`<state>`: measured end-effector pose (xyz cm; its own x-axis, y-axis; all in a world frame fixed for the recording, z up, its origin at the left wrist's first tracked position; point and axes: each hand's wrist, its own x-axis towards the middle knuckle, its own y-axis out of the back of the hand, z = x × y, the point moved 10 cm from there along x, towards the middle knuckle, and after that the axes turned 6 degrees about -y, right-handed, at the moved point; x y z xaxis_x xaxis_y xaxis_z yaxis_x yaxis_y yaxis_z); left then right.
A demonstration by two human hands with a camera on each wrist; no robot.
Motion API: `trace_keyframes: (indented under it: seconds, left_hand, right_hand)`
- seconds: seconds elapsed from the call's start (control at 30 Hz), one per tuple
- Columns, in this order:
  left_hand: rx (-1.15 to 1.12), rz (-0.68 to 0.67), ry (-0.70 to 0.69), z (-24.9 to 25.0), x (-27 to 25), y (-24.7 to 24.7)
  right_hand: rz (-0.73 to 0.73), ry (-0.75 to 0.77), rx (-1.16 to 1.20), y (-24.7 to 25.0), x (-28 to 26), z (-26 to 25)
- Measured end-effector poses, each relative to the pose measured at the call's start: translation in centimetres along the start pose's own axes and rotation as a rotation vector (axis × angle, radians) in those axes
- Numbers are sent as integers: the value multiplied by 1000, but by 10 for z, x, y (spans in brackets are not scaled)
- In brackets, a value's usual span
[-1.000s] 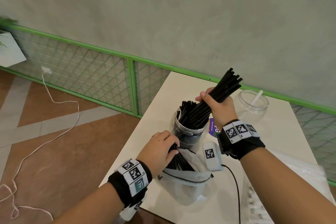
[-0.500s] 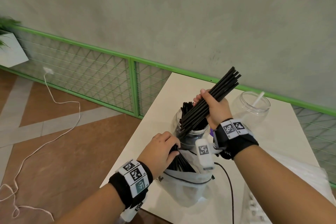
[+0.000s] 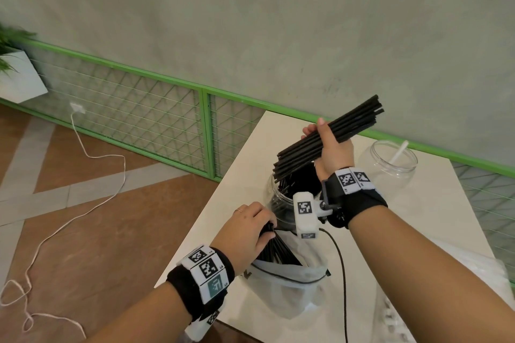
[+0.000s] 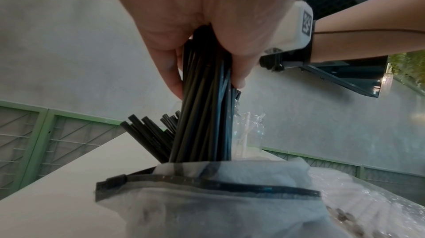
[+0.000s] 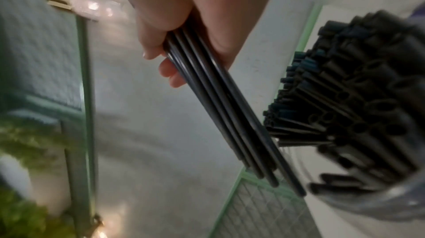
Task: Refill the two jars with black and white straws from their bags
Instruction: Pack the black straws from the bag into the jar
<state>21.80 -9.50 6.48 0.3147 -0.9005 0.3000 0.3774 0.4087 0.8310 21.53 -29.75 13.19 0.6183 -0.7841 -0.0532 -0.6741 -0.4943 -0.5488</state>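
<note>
right hand (image 3: pixel 331 145), frame centre: gripped black straw bundle (image 3: pixel 328 138), now tilted flatter and lifted above the black-straw jar (image 3: pixel 278 203); insertion pending. left hand (image 3: pixel 245 228): clutched straws in the bag (image 3: pixel 289 278) on the counter (image 3: pixel 418 231). second jar (image 3: pixel 390 167), right: one white straw.

Ahead of you a pale grey-green plaster wall (image 3: pixel 278 22) fills the far side. Along its foot runs a green-framed wire-mesh fence (image 3: pixel 156 120). The floor (image 3: pixel 92 203) on your left is brown tile crossed by grey bands, with a white cord (image 3: pixel 83 145) trailing over it. A white planter (image 3: pixel 19 78) with green leaves sits far left. The white counter (image 3: pixel 245 164) stands near right, against the fence.
</note>
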Motion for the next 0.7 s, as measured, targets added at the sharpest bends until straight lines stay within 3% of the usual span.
trace_keyframes:
  seconds: [0.13, 0.37, 0.53, 0.7]
  left_hand:
    - [-3, -8, 8, -2, 0, 0]
    - [-13, -1, -2, -2, 1, 0]
    - [-17, 1, 1, -3, 1, 1]
    - [-20, 1, 11, -4, 1, 1]
  right_hand:
    - [-46, 40, -366, 0, -10, 4]
    - [-173, -62, -775, 19, -12, 35]
    - [-214, -53, -620, 7, -15, 27]
    - [-258, 72, -689, -2, -22, 15]
